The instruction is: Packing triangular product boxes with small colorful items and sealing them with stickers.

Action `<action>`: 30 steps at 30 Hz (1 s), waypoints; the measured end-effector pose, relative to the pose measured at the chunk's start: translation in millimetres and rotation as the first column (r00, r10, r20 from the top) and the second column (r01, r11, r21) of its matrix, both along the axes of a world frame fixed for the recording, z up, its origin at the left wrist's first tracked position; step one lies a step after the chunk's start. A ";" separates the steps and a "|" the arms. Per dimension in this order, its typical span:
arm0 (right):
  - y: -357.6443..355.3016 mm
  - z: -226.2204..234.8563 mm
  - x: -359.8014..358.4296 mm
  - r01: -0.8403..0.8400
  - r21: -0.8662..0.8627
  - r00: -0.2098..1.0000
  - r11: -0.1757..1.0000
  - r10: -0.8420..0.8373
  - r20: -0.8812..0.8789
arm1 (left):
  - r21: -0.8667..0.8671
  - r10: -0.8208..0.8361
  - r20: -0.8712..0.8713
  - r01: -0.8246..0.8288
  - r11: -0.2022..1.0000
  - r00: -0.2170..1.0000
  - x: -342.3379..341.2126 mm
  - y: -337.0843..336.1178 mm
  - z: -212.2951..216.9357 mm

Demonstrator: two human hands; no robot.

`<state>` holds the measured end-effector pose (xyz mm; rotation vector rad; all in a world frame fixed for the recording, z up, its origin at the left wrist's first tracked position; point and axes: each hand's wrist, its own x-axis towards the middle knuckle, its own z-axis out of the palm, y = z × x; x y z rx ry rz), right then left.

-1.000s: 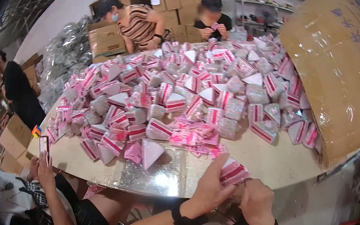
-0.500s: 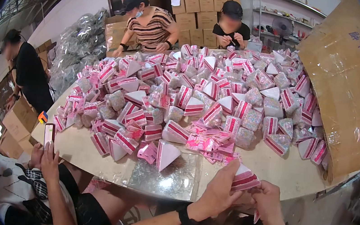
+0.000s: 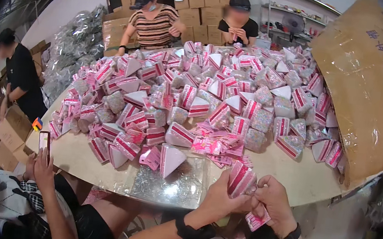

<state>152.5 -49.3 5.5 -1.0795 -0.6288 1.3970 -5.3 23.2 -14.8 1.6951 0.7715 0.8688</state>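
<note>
The left hand (image 3: 220,196) has its grip wrapped firmly around 1 cake-slice-shaped piece (image 3: 242,180) with pink and white layered sides, held up just in front of the counter (image 3: 311,181) with its striped side showing. The right hand (image 3: 276,203) is close beside it, its grip drawn in to a pinch near the lower end of that piece, with a pink card (image 3: 257,219) caught in it and sticking out below the fingers; whether those fingers also touch the piece cannot be told. Ahead of the hands lies a small heap of pink cards (image 3: 217,144), and to its left 1 white-sided slice (image 3: 171,160) rests beside a clear plastic sheet (image 3: 158,185) at the near edge. Behind these spreads a broad pile of similar slices (image 3: 180,134), many with glittery ends. A large cardboard box (image 3: 364,94) leans over the pile on the right. Across the counter are 2 co-workers, 1 in a striped top (image 3: 157,28) and 1 in a black top (image 3: 249,30). At the near left, a seated person (image 3: 44,170) holds up a phone (image 3: 44,143), near a small multicoloured cube (image 3: 37,124).
</note>
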 end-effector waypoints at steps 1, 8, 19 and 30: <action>1.3 -3.6 -2.4 -0.024 0.087 0.995 0.996 0.033 -0.099 | -0.067 -0.022 0.050 0.026 0.997 0.999 -1.9 1.9 -5.9; 20.8 -18.2 -15.4 -0.042 0.027 0.948 0.999 0.031 0.318 | -0.386 0.113 0.445 0.076 0.919 0.888 -82.3 111.7 59.2; 33.7 -31.5 -90.9 -0.750 0.295 0.128 0.592 -0.308 0.943 | 0.641 0.517 -0.539 -0.074 0.764 0.665 -153.2 68.8 32.6; 58.1 -60.9 -106.4 -0.788 0.241 0.022 0.566 -0.366 0.930 | 0.486 0.417 -0.487 -0.159 0.859 0.768 -131.7 98.6 6.6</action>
